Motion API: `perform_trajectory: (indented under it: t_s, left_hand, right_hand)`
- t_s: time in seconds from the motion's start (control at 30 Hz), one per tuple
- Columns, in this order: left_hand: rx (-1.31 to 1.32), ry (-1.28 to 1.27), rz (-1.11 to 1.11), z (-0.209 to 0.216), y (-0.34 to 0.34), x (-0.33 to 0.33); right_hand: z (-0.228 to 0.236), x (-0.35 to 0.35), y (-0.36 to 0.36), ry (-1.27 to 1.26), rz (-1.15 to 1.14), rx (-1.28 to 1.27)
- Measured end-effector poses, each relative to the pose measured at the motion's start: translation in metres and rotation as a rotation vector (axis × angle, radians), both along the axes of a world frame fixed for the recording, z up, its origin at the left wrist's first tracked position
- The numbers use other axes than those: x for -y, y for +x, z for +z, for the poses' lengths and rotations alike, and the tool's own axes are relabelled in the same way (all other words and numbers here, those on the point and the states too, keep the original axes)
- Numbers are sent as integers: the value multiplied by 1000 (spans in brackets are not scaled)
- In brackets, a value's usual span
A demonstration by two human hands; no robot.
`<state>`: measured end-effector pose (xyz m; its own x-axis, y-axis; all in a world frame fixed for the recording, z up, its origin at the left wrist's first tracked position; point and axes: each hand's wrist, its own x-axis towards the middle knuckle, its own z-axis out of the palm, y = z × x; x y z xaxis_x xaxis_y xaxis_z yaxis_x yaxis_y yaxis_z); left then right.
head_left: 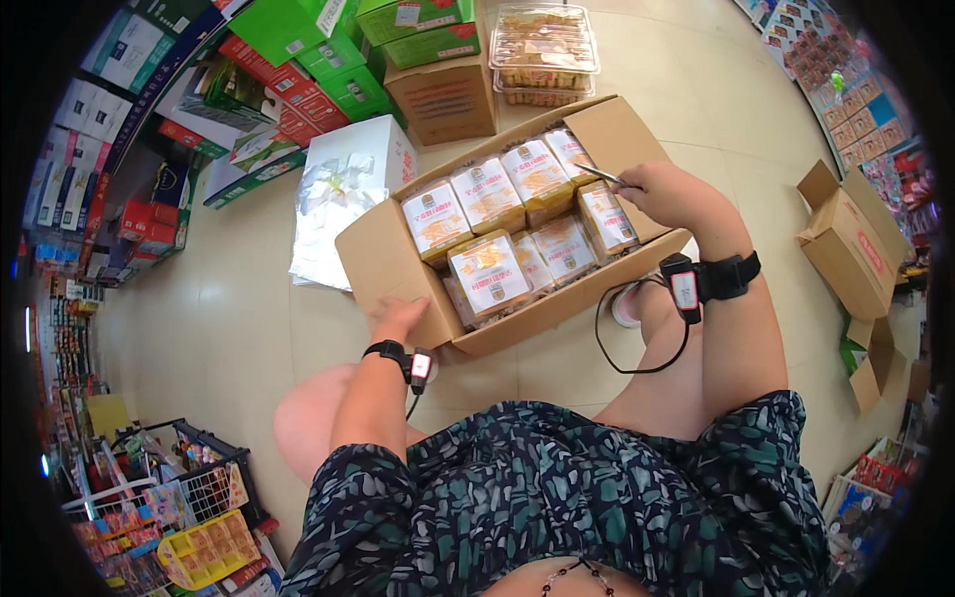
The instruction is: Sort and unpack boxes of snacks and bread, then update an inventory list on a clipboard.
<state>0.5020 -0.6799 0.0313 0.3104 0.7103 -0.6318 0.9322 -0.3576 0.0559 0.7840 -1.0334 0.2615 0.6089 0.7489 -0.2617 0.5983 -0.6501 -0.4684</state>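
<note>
An opened cardboard carton [507,333] lies tilted on the floor in front of me, its flaps folded outward. Inside stand several clear-wrapped, yellowish food packs [489,274] with white labels, in two rows. My left hand [400,316] is at the near corner of the carton's left flap [383,264], fingers closed on it; part of its grip is hidden. Over the right end of the carton, my right hand [657,194] grips a slim, dark metallic tool [609,178]. The tool points left above the packs, and its exact kind is unclear.
Beyond the carton are stacked clear plastic food boxes [543,50], a brown carton [443,99] and green boxes [343,75]. A silvery bag [328,224] lies left of it. An open empty carton [854,239] stands right. Shelves line both sides; a black wire basket [214,488] is lower left.
</note>
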Motion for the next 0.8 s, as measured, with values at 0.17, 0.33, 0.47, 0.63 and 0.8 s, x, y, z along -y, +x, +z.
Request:
perform_trajectory:
  t_s: [0.17,0.33,0.47,0.63,0.8]
  left_hand:
    - [271,97,-1072,49,71,111]
    - [599,158,-1724,3,74,114]
    - [373,124,-1727,13,91,130]
    - [351,236,-1894,19,100,142]
    - [457,145,-1818,43,108,120]
  right_hand:
    - [1,13,-1,-85,-45,-3]
    - [8,5,-2,-32,-12,-26]
    - [9,11,-2,-53,-23,-29]
    - [13,12,-2,-86,-46,-36]
    - [14,16,-2,-59,-45,-35]
